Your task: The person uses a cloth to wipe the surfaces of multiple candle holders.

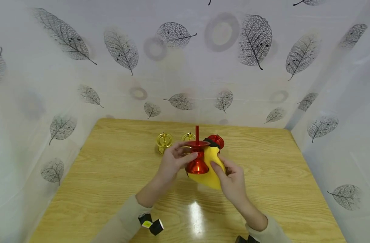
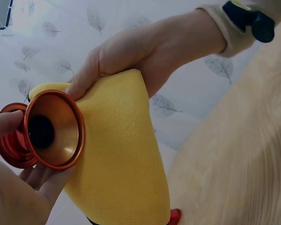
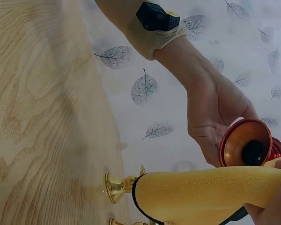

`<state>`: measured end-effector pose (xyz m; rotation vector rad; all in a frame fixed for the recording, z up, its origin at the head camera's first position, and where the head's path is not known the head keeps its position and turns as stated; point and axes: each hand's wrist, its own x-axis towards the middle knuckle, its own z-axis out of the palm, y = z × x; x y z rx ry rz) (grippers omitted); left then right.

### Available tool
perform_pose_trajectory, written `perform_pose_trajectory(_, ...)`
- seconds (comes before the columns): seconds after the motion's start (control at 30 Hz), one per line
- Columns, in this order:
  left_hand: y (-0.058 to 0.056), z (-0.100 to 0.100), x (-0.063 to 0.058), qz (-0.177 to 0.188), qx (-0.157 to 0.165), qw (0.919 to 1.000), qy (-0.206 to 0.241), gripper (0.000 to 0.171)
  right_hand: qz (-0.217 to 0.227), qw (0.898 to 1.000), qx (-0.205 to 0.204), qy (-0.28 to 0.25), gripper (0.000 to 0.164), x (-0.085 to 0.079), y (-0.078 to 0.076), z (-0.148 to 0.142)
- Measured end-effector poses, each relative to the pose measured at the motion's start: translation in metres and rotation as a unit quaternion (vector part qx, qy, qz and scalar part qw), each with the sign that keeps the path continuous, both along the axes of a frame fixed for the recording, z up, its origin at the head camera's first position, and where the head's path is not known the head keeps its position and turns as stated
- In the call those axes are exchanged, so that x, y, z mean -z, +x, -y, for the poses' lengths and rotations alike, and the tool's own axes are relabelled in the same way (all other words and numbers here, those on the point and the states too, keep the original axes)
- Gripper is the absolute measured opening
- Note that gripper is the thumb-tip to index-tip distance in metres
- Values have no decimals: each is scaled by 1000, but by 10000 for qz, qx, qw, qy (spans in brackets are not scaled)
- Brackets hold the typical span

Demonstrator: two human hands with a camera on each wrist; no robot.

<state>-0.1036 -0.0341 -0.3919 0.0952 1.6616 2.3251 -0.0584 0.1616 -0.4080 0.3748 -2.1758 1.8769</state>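
In the head view my left hand [image 1: 169, 163] grips a shiny red metal candle holder [image 1: 198, 166] by its narrow waist. It stands upright above the table, its thin red rod pointing up and its flared base down. My right hand [image 1: 235, 184] pinches a yellow cloth [image 1: 211, 180] with dark edging, thumb on the near face. The cloth lies against the right side of the holder and passes behind it. From the left wrist view, the hollow base [image 2: 61, 136] of the holder shows, with the cloth [image 2: 122, 154] touching its rim. Some left fingertips are hidden behind the holder.
On the wooden table [image 1: 118, 168], beyond my hands, stand two gold holders [image 1: 164, 140] and another red one [image 1: 217, 140], partly covered by hands and cloth. A pale leaf-print curtain [image 1: 185, 74] hangs behind and at both sides of the table.
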Motion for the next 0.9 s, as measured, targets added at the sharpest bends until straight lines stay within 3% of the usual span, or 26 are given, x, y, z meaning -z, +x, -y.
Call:
perform_pose_trajectory(0.17, -2, 2, 2, 57, 398, 9990, 188, 52, 88, 9999, 81, -81, 27, -2, -1, -4)
perform_pose_trajectory(0.37, -3, 1, 7, 110, 725, 9970, -235, 57, 180, 9998, -62, 22, 29, -4, 1, -7)
perform_pose_trajectory(0.47, -2, 0, 7, 100, 639, 9965, -536, 58, -44, 9996, -63, 257, 28, -3, 3, -5)
perform_pose_trajectory(0.57, -1, -2, 6, -169, 448, 9944, -945, 55, -677, 9962, -18, 543, 25, -2, 5, -2)
perform_pose_trajectory(0.73, -1, -4, 9, -838, -51, 9833, -1617, 51, -1903, 9744, 178, 1182, 34, 0, 8, 6)
perform_pose_trajectory(0.8, -1, -5, 10, -1020, -215, 9794, -1732, 51, -2080, 9672, 239, 1437, 40, 0, 10, 8)
perform_pose_trajectory(0.9, -1, -5, 12, -1139, -347, 9775, -1743, 50, -2040, 9641, 306, 1672, 40, -2, 12, 10)
